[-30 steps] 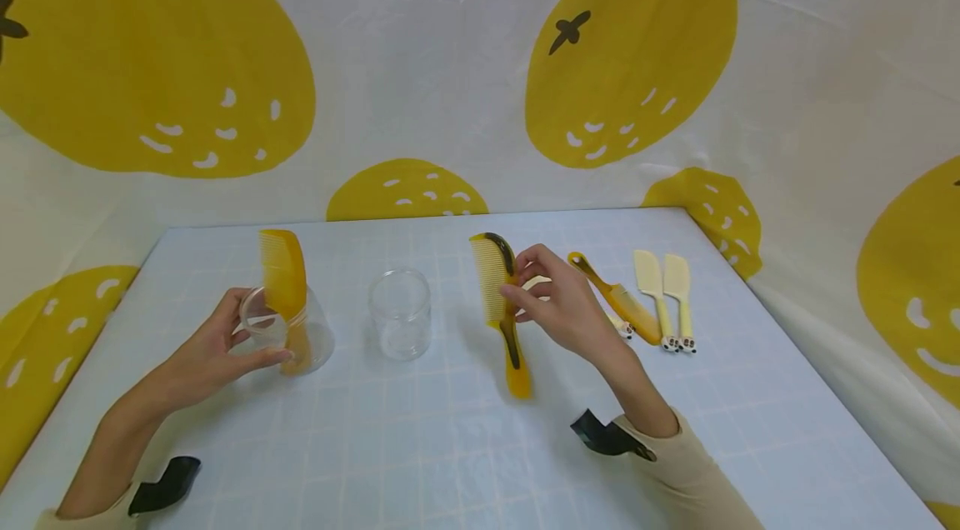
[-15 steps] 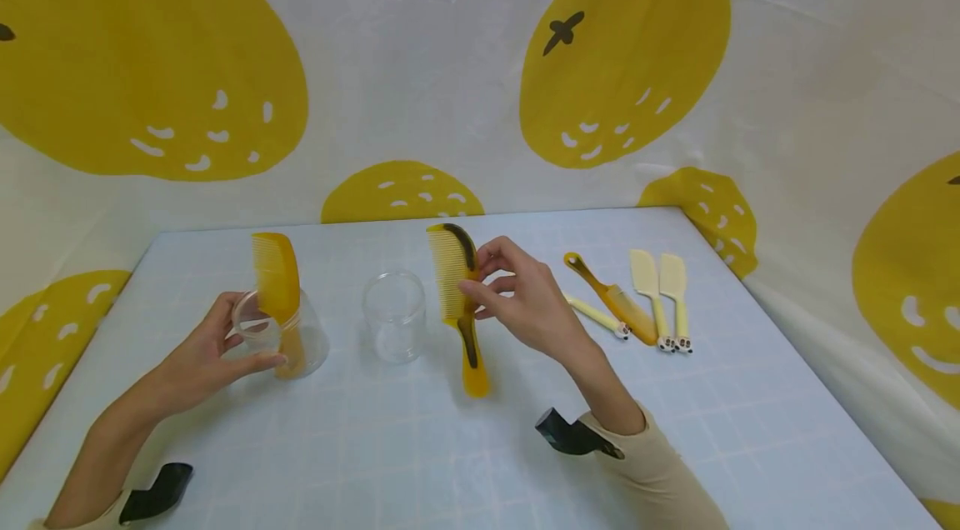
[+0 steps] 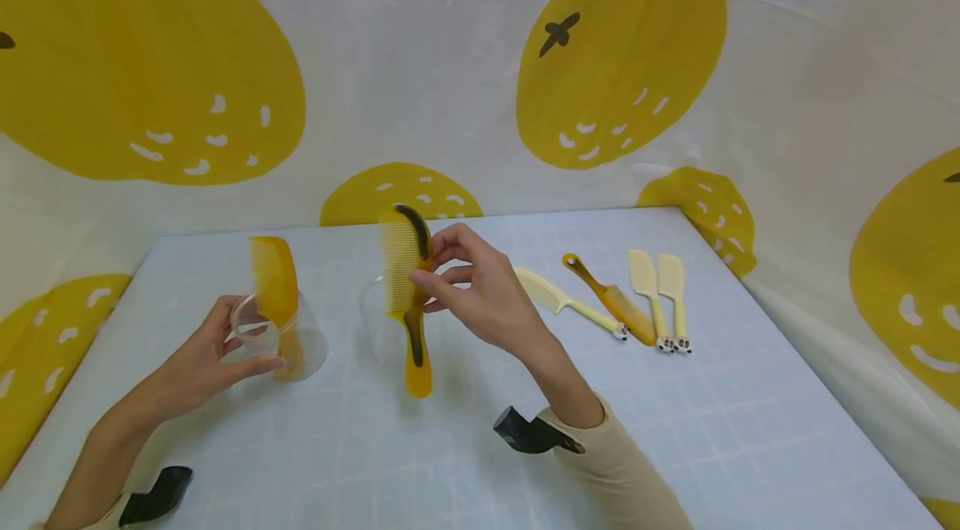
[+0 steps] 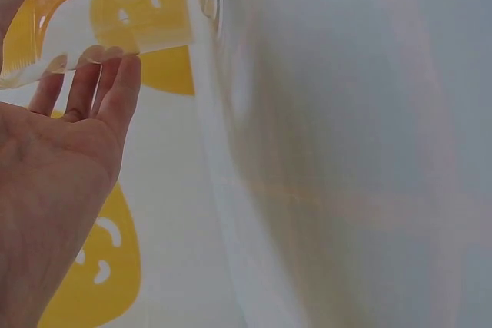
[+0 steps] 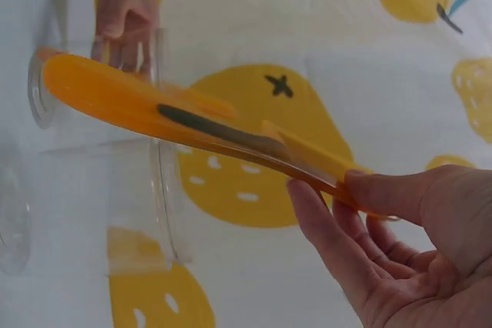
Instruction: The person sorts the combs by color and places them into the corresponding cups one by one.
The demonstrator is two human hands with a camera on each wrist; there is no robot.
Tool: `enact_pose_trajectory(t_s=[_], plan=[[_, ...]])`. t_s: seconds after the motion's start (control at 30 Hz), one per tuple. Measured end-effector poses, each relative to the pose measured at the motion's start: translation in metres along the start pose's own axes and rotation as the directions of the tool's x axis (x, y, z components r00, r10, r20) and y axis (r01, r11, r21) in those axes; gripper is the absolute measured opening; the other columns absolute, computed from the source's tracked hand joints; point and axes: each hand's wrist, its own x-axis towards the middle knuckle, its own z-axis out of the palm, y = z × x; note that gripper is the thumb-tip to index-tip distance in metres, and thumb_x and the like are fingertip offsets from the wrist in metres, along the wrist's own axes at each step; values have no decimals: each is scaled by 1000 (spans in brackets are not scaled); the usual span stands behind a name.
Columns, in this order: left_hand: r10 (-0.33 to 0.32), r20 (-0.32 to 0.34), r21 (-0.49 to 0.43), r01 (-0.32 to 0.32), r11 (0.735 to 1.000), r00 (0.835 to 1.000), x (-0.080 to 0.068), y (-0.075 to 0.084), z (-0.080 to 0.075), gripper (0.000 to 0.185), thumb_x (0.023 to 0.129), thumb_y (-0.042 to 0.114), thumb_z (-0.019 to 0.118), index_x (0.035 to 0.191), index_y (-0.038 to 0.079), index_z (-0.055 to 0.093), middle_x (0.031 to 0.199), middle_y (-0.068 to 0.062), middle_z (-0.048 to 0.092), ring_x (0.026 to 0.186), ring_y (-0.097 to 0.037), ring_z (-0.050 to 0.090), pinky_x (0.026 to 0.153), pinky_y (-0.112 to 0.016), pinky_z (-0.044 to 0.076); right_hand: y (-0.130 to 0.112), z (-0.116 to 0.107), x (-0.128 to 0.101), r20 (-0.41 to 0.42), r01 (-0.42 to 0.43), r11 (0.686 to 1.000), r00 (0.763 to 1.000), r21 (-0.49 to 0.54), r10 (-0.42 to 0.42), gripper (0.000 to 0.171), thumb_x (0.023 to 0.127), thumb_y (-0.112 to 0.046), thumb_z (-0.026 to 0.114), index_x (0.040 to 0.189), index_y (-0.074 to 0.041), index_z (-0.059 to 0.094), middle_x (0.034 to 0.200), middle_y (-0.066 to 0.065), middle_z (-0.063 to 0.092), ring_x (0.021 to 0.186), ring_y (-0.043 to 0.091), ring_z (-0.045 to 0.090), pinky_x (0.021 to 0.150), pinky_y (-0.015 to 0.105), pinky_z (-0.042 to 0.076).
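My left hand (image 3: 198, 363) grips a clear cup (image 3: 313, 347) on the table at the left, thumb in front and fingers behind. Inside the cup an orange comb (image 3: 276, 280) stands with its toothed head above the rim. In the left wrist view, the fingertips (image 4: 115, 53) press the cup's transparent wall. My right hand (image 3: 480, 288) pinches an orange comb with a dark streak (image 3: 416, 322) by its spine, held upright with the handle down. Behind that comb, a second clear cup (image 3: 371, 313) is partly hidden. The right wrist view shows the streaked comb's handle (image 5: 100, 94) overlapping the cups.
To the right lie a cream comb (image 3: 543, 290) with a panda-head handle, an orange comb (image 3: 633, 315), and two cream spatulas (image 3: 643, 272) with panda-head ends. A pale checked cloth (image 3: 465, 463) covers the table. Behind it hangs a fruit-print curtain (image 3: 412, 55).
My right hand has carried the streaked comb leftward and slightly up, from right of the second cup to in front of it. The cream comb has come into view; my left hand keeps its hold.
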Motion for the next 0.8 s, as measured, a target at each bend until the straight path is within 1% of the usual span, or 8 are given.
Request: enact_pose_trajectory(t_s=[0.13,0.23,0.43,0.53,0.67,0.8], plan=[[-38,3,18,38,999,999,-1,0,0,65,93,17,78,136,12,29,141,-10,40,119,3,41,87,2,32,0,11,5,-15,7,999,1000,42,-6,28,94,-2,74,114,-2,54,104,16,64,78,22,74,69,39,64],[-27,2,16,27,1000,1000,-1,-1,0,66,93,14,78,136,11,28,140,-10,40,119,3,42,88,2,32,0,20,9,-22,19,997,1000,72,-18,29,94,-2,73,114,-1,53,104,16,63,79,22,74,70,38,64],[-2,-8,14,2,1000,1000,-1,-1,-1,65,92,12,79,135,12,30,137,-6,42,117,5,44,88,2,32,-4,36,17,-49,61,990,997,127,-55,32,94,0,72,118,2,51,103,20,61,81,25,76,72,39,64],[8,-13,9,-8,1000,1000,-2,-2,-1,65,91,10,79,135,12,31,137,-4,43,117,5,45,89,2,32,-5,44,21,-68,76,986,996,149,-66,32,94,0,72,119,2,51,102,19,62,80,26,75,72,39,64],[-7,-10,13,7,1000,1000,-2,-2,-1,64,92,12,79,134,12,31,137,-2,43,118,4,45,88,2,32,-6,52,25,-94,98,977,992,191,-81,32,94,2,71,119,3,51,102,19,62,80,26,75,72,41,64],[-21,-1,23,21,1000,1000,1,-1,1,65,93,15,79,135,12,30,139,-5,42,118,4,44,86,2,32,-4,60,30,-136,141,964,984,226,-112,32,94,3,71,119,3,50,103,20,61,80,26,75,72,42,64]])
